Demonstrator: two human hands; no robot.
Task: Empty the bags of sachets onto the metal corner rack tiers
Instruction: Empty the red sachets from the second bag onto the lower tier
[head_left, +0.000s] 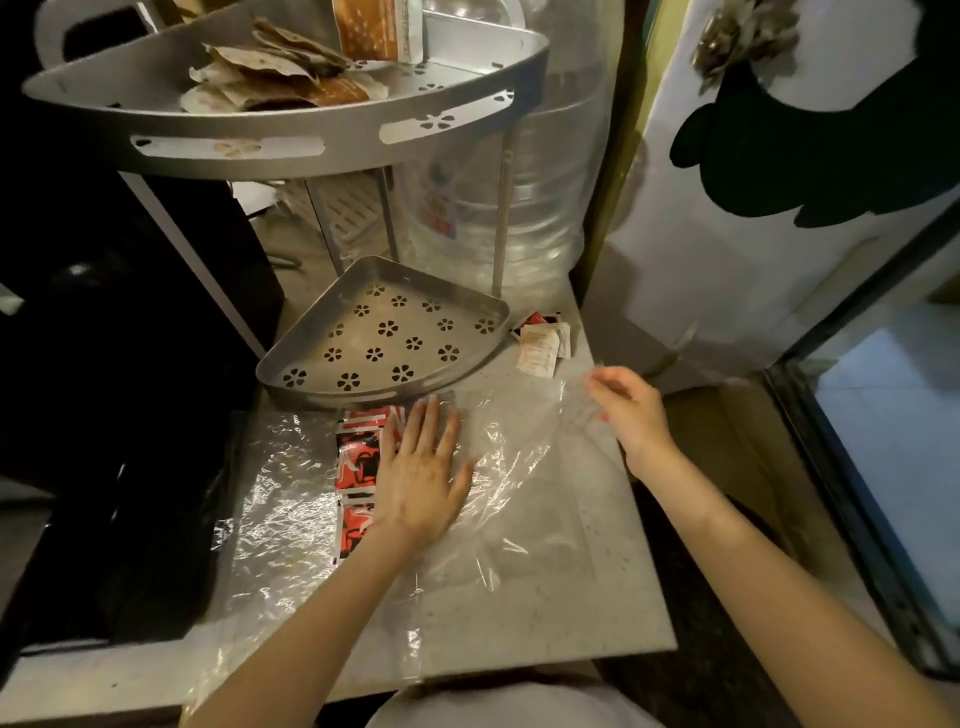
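A metal corner rack stands on the counter. Its lower tier (447, 358) with flower-shaped holes is bare; its upper tier (291, 150) holds a heap of brown and white sachets (275, 78). A clear plastic bag (519, 483) lies flat in front of the rack, with red, black and white sachets (358, 457) beside and under it. My left hand (423, 467) lies flat, fingers spread, pressing on the bag and the red sachets. My right hand (631, 410) pinches the bag's right edge and lifts it slightly. A few white and red sachets (543, 340) lie right of the lower tier.
A second crinkled plastic sheet (280, 499) covers the counter's left part. A large clear water bottle (509, 208) stands behind the rack. A black appliance (130, 364) borders the left; a white fridge door (753, 234) with black shapes is on the right. The counter edge (519, 670) is near me.
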